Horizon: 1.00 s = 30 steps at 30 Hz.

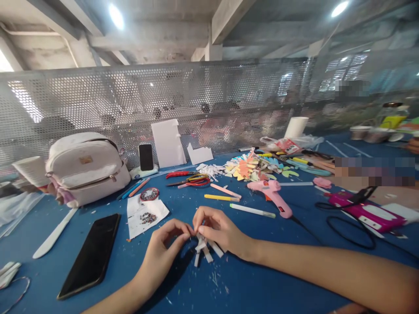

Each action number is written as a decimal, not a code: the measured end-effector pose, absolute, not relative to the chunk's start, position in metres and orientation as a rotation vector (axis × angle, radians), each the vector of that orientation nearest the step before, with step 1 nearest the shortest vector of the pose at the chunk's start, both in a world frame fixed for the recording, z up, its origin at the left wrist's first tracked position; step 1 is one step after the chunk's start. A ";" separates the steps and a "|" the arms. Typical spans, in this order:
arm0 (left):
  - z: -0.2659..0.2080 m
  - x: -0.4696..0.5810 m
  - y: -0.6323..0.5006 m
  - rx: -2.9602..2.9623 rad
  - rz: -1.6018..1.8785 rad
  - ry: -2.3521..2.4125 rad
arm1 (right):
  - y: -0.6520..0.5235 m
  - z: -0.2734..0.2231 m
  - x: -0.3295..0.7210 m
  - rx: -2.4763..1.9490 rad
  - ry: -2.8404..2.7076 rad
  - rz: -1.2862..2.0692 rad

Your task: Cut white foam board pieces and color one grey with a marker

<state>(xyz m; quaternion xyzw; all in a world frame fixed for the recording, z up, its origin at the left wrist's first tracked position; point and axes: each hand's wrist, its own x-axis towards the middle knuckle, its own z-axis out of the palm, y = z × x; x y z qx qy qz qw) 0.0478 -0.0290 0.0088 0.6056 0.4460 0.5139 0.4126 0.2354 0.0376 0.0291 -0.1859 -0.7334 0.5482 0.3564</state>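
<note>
Near the front middle of the table, a small cluster of white paper strips [205,249] fans out beneath my fingers. My right hand [221,231] pinches its top between thumb and forefinger. From the other side, my left hand [168,244] is closed in a pinch at the cluster's upper left edge, its fingertips almost touching those of the right. The fingers hide the top of the cluster. Beyond my hands lie a white pen with a green tip [252,210], a yellow pen [221,197] and a pink glue gun [271,195].
A black phone [90,255] and a white plastic knife [54,235] lie left, before a pale backpack [87,170]. Red-handled pliers [178,174] and a heap of coloured paper cutouts [252,165] are behind. A magenta device [366,211] with black cable sits right. A perforated metal screen [131,100] stands at the back.
</note>
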 end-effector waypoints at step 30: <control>0.125 0.047 0.032 1.645 1.746 0.919 | 0.098 0.173 0.220 -0.272 -2.157 0.723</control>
